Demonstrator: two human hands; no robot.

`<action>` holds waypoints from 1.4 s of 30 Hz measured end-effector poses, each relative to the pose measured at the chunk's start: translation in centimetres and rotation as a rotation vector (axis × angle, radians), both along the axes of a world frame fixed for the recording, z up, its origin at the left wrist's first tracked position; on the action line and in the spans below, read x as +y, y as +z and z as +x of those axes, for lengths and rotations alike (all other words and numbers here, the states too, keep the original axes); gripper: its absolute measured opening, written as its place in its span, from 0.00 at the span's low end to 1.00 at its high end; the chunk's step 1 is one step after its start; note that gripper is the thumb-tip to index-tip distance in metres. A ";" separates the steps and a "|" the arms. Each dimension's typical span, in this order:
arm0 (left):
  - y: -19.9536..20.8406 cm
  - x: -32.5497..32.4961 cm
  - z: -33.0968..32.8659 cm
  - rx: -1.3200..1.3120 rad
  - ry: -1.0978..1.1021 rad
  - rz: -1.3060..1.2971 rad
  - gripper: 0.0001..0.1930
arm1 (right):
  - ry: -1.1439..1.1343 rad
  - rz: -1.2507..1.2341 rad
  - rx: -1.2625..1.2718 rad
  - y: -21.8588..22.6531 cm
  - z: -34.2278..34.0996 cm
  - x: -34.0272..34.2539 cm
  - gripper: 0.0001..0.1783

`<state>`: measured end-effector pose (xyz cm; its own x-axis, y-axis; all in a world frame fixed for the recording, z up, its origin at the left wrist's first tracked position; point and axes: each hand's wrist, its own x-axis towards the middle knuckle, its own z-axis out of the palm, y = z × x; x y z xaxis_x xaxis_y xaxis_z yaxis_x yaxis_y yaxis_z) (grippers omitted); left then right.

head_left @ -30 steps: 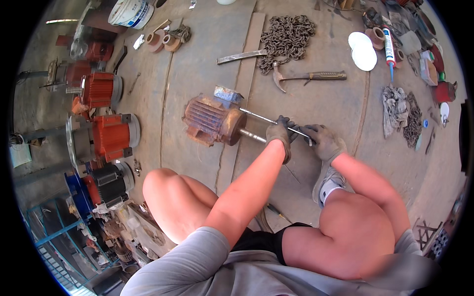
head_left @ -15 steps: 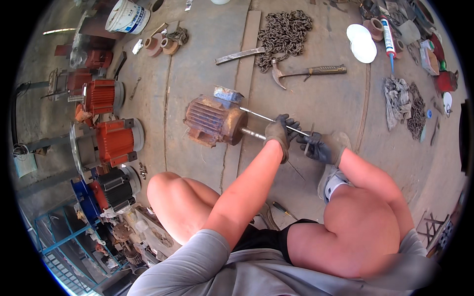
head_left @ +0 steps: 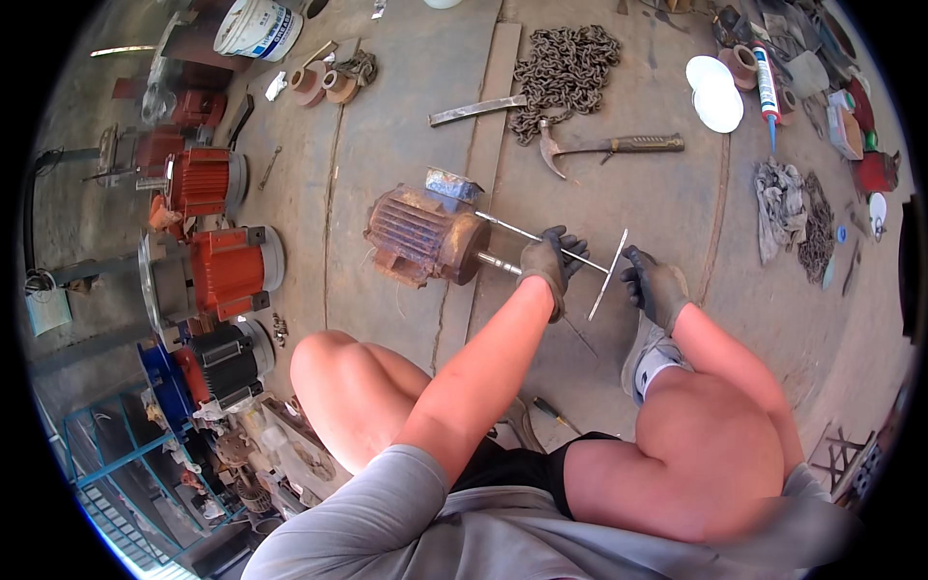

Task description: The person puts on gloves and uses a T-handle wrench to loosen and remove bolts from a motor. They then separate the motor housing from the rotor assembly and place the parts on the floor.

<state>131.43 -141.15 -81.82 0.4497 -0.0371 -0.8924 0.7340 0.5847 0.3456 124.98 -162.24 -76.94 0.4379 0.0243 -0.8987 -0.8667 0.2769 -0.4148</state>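
A rusty electric motor (head_left: 422, 235) lies on its side on the floor, its bare metal shaft (head_left: 498, 261) pointing right. A long T-handle wrench (head_left: 609, 275) reaches from the motor's end face, near the terminal box (head_left: 452, 185), out to the right. My gloved left hand (head_left: 549, 263) is closed around the wrench's rod about midway, its fingertips showing on the far side. Just right of the crossbar, my gloved right hand (head_left: 659, 290) is apart from it, fingers loosely bent and holding nothing.
Beyond the motor lie a claw hammer (head_left: 619, 144), a flat metal bar (head_left: 476, 110) and a heaped chain (head_left: 565, 72). Red motors (head_left: 230, 271) and a black one (head_left: 228, 367) line the left. A sealant tube (head_left: 767, 87) and rags (head_left: 779, 203) lie right; a screwdriver (head_left: 553, 412) is near my legs.
My right hand has let go of the crossbar and drawn back to the right. The crossbar has turned and now shows at full length. My left hand stays on the rod.
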 end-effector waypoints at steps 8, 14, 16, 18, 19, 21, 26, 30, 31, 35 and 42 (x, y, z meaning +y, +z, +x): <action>1.0 -1.1 0.0 0.046 0.109 -0.008 0.19 | 0.271 0.404 -0.069 1.1 -2.2 -1.6 0.39; -5.4 2.1 -1.1 -0.055 0.266 -0.336 0.24 | 0.411 0.314 -0.032 0.2 0.4 1.1 0.33; -4.5 0.7 -0.8 -0.098 0.287 -0.348 0.25 | 0.452 0.270 -0.144 -0.9 -0.3 1.4 0.24; -3.4 -0.1 0.2 -0.065 0.302 -0.291 0.24 | 0.672 0.048 -0.304 0.6 -0.3 3.0 0.18; -2.7 -0.5 0.8 -0.040 0.301 -0.267 0.23 | 0.793 -0.089 -0.360 0.9 -0.5 3.4 0.16; -1.9 -1.0 1.0 -0.023 0.324 -0.213 0.19 | 1.005 -0.405 -0.667 -3.3 -1.3 2.2 0.17; -2.3 0.0 0.6 -0.055 0.453 -0.261 0.10 | 0.953 -0.496 -0.232 -1.6 1.2 1.3 0.25; -2.6 0.6 -1.0 -0.067 0.346 -0.172 0.14 | 0.130 0.254 -0.031 -0.1 1.6 -1.0 0.32; -2.3 0.5 -0.9 -0.064 0.335 -0.178 0.16 | 0.089 0.319 -0.088 0.8 2.0 -0.8 0.32; -0.9 -0.4 -0.2 -0.069 0.257 -0.185 0.21 | 0.270 -0.003 -0.353 1.8 1.7 1.8 0.33; 0.5 -0.3 0.3 -0.084 0.300 -0.221 0.21 | 0.014 0.476 0.169 -0.7 0.4 -0.3 0.19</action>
<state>131.75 -141.42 -81.34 0.5407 -0.0800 -0.8374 0.4935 0.8363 0.2388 125.36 -162.52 -77.64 0.2836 0.4532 -0.8451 -0.9160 0.3888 -0.0989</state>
